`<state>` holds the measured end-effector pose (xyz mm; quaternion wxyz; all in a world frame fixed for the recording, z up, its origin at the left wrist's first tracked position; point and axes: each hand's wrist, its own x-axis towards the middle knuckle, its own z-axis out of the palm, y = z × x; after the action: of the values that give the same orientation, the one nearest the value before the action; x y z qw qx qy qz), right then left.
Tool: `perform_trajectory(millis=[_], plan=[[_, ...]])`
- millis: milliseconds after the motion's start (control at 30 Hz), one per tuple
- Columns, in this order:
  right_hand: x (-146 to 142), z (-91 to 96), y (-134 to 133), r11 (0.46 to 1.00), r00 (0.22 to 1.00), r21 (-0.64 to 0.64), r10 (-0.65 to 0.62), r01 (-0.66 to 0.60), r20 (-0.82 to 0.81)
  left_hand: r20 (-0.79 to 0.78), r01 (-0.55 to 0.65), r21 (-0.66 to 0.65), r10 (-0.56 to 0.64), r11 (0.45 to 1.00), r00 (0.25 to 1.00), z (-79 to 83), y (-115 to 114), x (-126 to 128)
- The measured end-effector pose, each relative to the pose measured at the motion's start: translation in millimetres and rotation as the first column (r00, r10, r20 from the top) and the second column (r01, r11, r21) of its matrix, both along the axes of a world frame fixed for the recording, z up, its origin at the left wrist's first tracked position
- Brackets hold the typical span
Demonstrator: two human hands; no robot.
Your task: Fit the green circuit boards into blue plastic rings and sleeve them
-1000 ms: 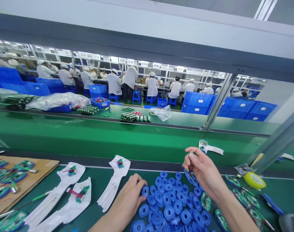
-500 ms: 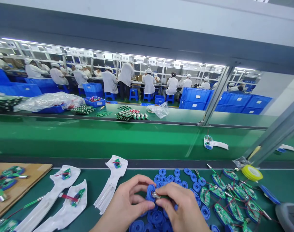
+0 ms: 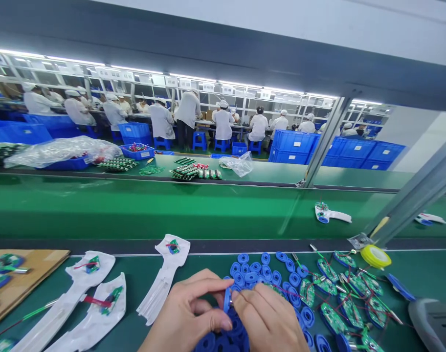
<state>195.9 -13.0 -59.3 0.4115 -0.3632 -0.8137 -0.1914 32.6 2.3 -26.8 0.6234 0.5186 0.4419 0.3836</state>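
above the pile (image 3: 259, 274), left hand (image 3: 188, 315) and right hand (image 3: 269, 320) both pinch one blue ring (image 3: 227, 299); a slack pinch could drop it into the pile, lost among lookalikes.

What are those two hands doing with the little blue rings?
A person's left hand and right hand pinch one blue ring between their fingertips, just above a pile of blue rings on the green table. Small green circuit boards with wires lie to the right, and white plastic shells lie to the left. Far behind, people in white coats work at other benches.
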Motion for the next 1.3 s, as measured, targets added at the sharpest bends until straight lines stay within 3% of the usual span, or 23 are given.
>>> perform_trajectory(millis=[133,233,300,367,433,467,500,600,733,833,933,1100,1200,1300], plan=[[-1,-4.0,3,0.984,0.977,-0.113,0.114,-0.136,-0.18,-0.05,-0.011,0.113,0.016,0.994,0.999,-2.2,-1,-1],[-5,5.7,5,0.929,0.901,-0.241,0.169,-0.281,-0.399,-0.123,-0.012,0.25,0.044,0.968,0.991,0.5,-3,0],[-7,10.9,6,0.875,0.842,-0.341,0.125,-0.343,-0.525,-0.161,0.004,0.347,0.055,0.938,0.985,5.1,-2,-1],[-5,13.1,7,0.771,0.807,-0.488,0.055,-0.409,-0.588,-0.23,0.071,0.421,0.031,0.904,0.973,10.8,4,-9],[0,14.8,9,0.628,0.795,-0.635,-0.042,-0.451,-0.606,-0.437,0.152,0.473,0.082,0.868,0.896,15.4,18,-29],[4,16.3,11,0.566,0.778,-0.677,-0.098,-0.47,-0.621,-0.565,0.163,0.499,0.176,0.851,0.806,16.1,27,-44],[7,18.5,12,0.514,0.753,-0.702,-0.15,-0.494,-0.64,-0.702,0.18,0.522,0.3,0.834,0.646,15.1,38,-61],[15,27.2,16,0.39,0.678,-0.704,-0.229,-0.593,-0.698,-0.792,0.179,0.507,0.374,0.843,0.483,-1.1,68,-108],[16,33.2,17,0.333,0.628,-0.681,-0.266,-0.652,-0.731,-0.858,0.252,0.427,0.301,0.868,0.416,-35.4,88,-132],[15,32.0,17,0.289,0.629,-0.69,-0.284,-0.663,-0.723,-0.857,0.23,0.414,0.292,0.881,0.425,-41.9,91,-130],[16,30.9,20,0.296,0.631,-0.701,-0.306,-0.648,-0.713,-0.829,0.202,0.389,0.246,0.899,0.503,-28.3,91,-128],[17,32.7,23,0.437,0.618,-0.698,-0.335,-0.567,-0.711,-0.671,0.145,0.378,0.163,0.914,0.724,4.2,79,-117],[19,35.7,23,0.482,0.63,-0.691,-0.314,-0.539,-0.711,-0.565,0.131,0.396,0.129,0.909,0.815,20.5,61,-96],[21,41.5,22,0.584,0.641,-0.633,-0.234,-0.508,-0.731,-0.45,0.14,0.422,0.072,0.896,0.89,30.5,41,-69]])
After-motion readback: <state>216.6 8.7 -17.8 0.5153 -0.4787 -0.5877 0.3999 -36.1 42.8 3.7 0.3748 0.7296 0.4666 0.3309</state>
